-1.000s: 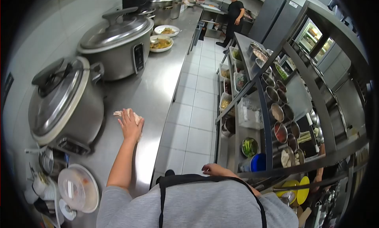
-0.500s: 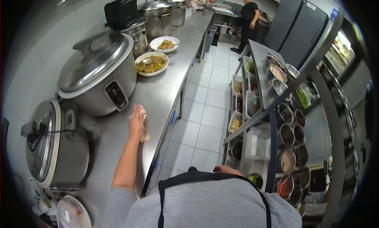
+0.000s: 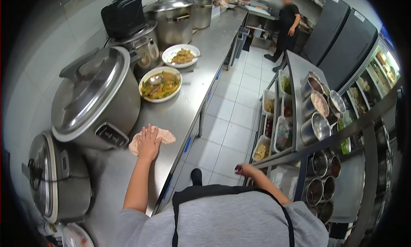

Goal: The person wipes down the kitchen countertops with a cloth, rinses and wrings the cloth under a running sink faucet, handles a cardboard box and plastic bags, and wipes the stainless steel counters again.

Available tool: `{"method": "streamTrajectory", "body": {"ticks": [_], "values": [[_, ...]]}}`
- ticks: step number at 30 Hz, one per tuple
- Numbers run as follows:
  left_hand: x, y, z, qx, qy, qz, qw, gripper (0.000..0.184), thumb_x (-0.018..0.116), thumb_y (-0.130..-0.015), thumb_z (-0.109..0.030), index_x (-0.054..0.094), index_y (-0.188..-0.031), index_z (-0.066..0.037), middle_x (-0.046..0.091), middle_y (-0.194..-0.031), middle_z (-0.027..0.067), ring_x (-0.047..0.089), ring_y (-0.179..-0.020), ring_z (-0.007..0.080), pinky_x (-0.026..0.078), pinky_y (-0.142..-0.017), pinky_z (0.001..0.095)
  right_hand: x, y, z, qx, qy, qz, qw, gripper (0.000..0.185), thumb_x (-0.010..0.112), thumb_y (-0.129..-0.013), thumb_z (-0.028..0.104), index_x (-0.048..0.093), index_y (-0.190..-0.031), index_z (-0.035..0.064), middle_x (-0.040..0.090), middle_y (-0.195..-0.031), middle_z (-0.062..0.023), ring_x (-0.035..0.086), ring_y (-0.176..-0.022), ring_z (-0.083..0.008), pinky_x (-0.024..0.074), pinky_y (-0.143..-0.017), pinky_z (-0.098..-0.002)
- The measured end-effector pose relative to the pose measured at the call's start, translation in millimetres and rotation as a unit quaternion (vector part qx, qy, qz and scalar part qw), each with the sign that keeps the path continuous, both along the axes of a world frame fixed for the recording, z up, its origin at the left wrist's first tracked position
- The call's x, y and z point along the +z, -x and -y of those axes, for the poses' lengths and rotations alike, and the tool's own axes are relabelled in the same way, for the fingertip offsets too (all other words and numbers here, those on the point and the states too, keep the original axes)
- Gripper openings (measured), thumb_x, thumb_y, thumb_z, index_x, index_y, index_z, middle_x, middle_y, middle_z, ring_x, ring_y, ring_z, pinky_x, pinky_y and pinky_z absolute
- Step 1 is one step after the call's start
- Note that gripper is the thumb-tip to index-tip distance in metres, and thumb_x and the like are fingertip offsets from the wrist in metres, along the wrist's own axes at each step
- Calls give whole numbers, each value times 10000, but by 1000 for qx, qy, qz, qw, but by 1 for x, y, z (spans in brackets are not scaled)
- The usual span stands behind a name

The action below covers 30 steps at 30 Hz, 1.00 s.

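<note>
My left hand [image 3: 148,145] lies flat with its fingers spread on a pale pink cloth [image 3: 167,136], pressing it against the steel counter [image 3: 195,91]. Just beyond the cloth stands a white bowl of vegetable stew [image 3: 160,85] with a ladle in it. Behind that is a second white dish of food [image 3: 181,56] with a spoon. A large rice cooker [image 3: 96,97] is close to the left of the cloth. My right hand [image 3: 248,170] hangs over the floor by the shelf unit, its fingers loosely bent and apart, holding nothing.
Another cooker [image 3: 60,178] and a lidded container [image 3: 76,236] stand nearer on the left. Large pots [image 3: 171,26] line the wall. On the right, a metal rack [image 3: 274,157] holds tubs and steel containers. A person [image 3: 287,26] in black stands at the aisle's far end, near grey refrigerators [image 3: 342,37].
The view has moved forward along the counter, bringing the bowls closer. My left hand has moved with the cloth, which is now spread wider beneath it. More of my right hand and forearm shows.
</note>
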State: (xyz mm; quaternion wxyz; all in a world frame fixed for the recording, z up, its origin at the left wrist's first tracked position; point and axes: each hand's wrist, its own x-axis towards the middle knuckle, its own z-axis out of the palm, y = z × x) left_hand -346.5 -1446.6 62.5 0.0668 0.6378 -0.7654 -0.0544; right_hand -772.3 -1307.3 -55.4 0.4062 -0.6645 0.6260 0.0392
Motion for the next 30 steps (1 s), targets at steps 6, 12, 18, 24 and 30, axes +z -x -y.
{"method": "streamTrajectory", "body": {"ticks": [6,12,18,24,30], "values": [[-34,9,90,164,116,11,980,510,424,-895,-320,356,-1319,-46,320,-1381,135,313,-1251,317,240,-1022,457,4,11,12,-26,-165,0,986,366,621,-777,364,615,-999,73,651,-900,-128,618,-830,-267,485,-731,-370],[-42,42,144,345,74,44,935,526,373,-904,-335,329,-1326,-24,333,-1375,130,315,-1239,325,215,-1012,486,-31,73,42,-131,-89,15,987,401,627,-780,368,606,-1028,54,640,-946,-147,615,-859,-269,483,-748,-355],[-38,96,149,329,-23,9,944,543,351,-904,-342,293,-1361,-54,215,-1439,158,136,-1340,328,49,-1080,465,-16,81,94,-36,-90,23,995,409,616,-782,385,605,-1023,55,642,-945,-137,612,-868,-275,480,-754,-359],[-37,198,125,141,36,-114,983,426,342,-918,-238,405,-1308,-76,310,-1402,132,200,-1333,271,61,-1078,481,-6,87,136,46,-70,57,995,399,609,-786,381,605,-1029,64,643,-966,-133,609,-892,-273,477,-777,-358],[25,202,110,153,-94,-506,844,402,349,-934,-237,439,-1266,-28,415,-1325,153,325,-1268,297,236,-1051,379,29,48,194,182,68,148,970,275,649,-784,287,625,-963,80,642,-891,-83,598,-737,-214,479,-689,-323]]}}
